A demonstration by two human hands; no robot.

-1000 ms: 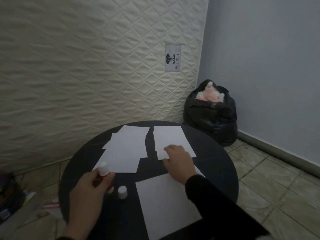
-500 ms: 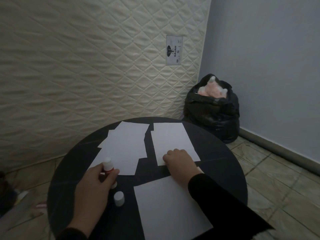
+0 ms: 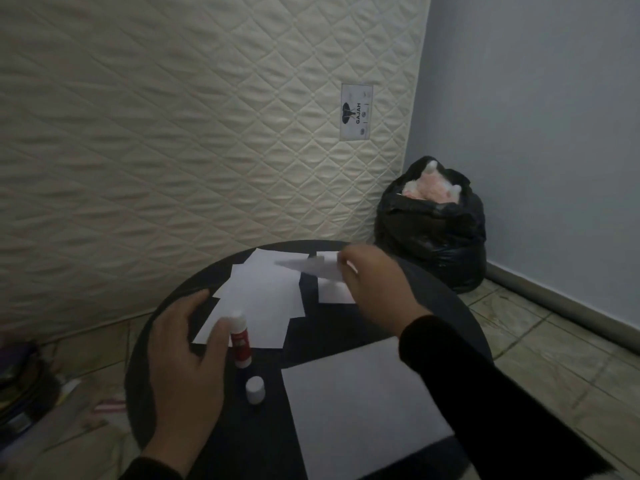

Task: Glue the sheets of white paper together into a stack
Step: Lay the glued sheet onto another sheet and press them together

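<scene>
On the round black table [image 3: 173, 393], my right hand [image 3: 375, 289] pinches a sheet of white paper [image 3: 311, 268] and holds it lifted, edge-on, above the far right sheet [image 3: 334, 292]. My left hand [image 3: 183, 362] stands a red and white glue stick [image 3: 239, 336] upright on the table, fingers around it. The stick's white cap [image 3: 255, 389] sits just in front of it. A loose pile of white sheets [image 3: 263, 299] lies at the table's far middle. One large sheet [image 3: 353, 403] lies flat at the near right, partly under my dark sleeve.
A quilted cream mattress [image 3: 207, 133] leans against the wall behind the table. A full black bin bag [image 3: 433, 230] stands on the tiled floor in the right corner. Clutter lies on the floor at the far left [image 3: 24, 386].
My right hand rose from pressing on the far right sheet and now holds a sheet in the air. My left hand stays on the glue stick. The view has shifted closer and lower.
</scene>
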